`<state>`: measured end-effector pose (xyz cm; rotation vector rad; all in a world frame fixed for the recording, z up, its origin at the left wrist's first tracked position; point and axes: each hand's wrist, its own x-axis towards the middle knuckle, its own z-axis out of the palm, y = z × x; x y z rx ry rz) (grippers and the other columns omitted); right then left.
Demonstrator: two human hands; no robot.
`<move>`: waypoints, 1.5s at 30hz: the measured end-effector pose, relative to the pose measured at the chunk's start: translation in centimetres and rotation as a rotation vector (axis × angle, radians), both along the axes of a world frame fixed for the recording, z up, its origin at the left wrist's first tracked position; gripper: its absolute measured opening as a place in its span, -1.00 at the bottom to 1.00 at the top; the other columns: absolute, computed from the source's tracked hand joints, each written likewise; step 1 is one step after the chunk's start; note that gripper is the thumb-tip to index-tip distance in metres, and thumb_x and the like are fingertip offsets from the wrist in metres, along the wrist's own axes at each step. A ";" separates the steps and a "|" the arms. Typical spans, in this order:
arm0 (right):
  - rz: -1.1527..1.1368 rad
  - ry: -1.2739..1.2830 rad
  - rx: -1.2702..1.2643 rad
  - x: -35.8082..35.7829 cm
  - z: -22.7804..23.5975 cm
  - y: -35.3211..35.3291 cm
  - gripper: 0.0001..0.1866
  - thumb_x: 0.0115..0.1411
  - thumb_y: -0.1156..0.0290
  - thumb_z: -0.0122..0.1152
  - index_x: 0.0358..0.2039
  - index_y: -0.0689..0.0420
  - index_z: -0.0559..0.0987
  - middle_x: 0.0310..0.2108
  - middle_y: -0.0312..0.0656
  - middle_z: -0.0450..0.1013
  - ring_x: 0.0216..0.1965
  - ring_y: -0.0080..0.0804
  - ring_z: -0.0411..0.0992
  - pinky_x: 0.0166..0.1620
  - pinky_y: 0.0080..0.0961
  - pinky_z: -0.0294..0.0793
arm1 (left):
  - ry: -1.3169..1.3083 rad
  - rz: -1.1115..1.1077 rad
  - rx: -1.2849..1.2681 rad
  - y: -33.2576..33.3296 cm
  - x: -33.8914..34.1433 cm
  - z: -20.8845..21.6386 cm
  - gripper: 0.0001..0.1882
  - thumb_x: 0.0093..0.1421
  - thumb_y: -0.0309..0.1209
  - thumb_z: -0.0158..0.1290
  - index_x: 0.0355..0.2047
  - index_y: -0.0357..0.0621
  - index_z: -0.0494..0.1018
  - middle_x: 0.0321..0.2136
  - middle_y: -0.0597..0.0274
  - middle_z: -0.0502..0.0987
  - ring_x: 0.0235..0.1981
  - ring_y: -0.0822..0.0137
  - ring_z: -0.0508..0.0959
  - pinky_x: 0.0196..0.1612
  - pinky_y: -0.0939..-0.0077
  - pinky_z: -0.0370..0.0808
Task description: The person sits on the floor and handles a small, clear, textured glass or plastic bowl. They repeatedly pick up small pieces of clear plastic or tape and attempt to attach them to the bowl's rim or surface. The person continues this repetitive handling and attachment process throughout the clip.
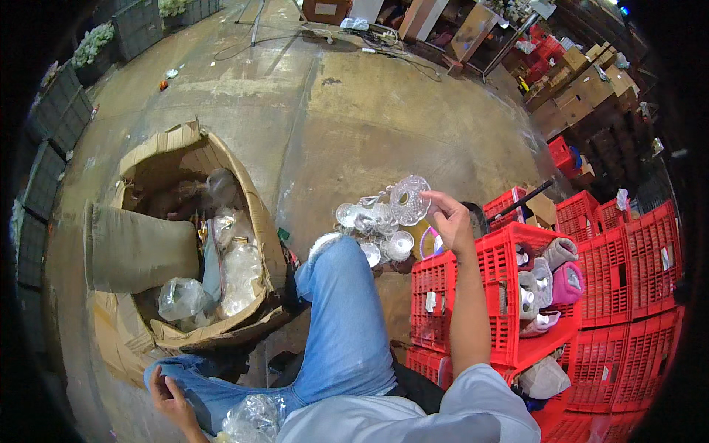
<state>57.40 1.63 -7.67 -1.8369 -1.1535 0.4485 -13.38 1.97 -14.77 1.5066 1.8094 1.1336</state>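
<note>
My right hand pinches the edge of a clear cut-glass dish with a hole in its middle, held up beyond my knee. Below and left of that dish, a cluster of clear glass pieces, some shaped like small cups or saucers, lies low by the floor. My left hand rests near my bent leg at the lower left, fingers apart and holding nothing. Beside it on my lap sits a crumpled clear plastic bag; what it contains is hard to make out.
A torn cardboard box holding plastic bags stands at my left, a grey-green sheet across its side. Red crates with rolled cloths and white-tipped items stand at my right, more stacked behind. Grey bins line the far left.
</note>
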 end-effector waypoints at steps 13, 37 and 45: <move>-0.130 0.504 0.170 1.3 -10.9 -0.6 -0.68 0.29 0.62 0.29 0.06 0.19 0.65 -0.05 -0.24 0.64 -0.01 -0.54 0.56 0.04 -0.52 0.58 | 0.011 -0.005 -0.109 0.2 -1.2 -0.4 -0.67 0.48 -0.50 0.01 0.19 -0.31 0.48 -0.19 0.30 0.53 -0.29 0.53 0.42 -0.21 0.64 0.37; -0.611 0.965 -0.337 3.2 -50.8 -4.9 -0.56 0.38 0.61 0.04 0.25 0.13 0.48 -0.10 -0.08 0.59 -0.36 -0.30 0.62 -0.37 -0.39 0.63 | 0.347 0.133 -0.218 0.0 1.0 2.6 -0.70 0.43 -0.58 0.04 0.13 -0.34 0.53 0.01 0.11 0.62 -0.03 0.36 0.61 0.08 0.47 0.52; -0.329 0.427 -0.703 -1.3 -46.6 -5.0 -0.65 0.43 0.56 0.05 0.20 0.21 0.52 -0.08 -0.12 0.61 -0.21 -0.36 0.62 -0.17 -0.40 0.62 | 0.185 0.048 -0.150 1.2 2.0 2.6 -0.71 0.39 -0.60 0.08 0.10 -0.33 0.55 -0.15 0.23 0.62 -0.19 0.49 0.57 -0.06 0.60 0.51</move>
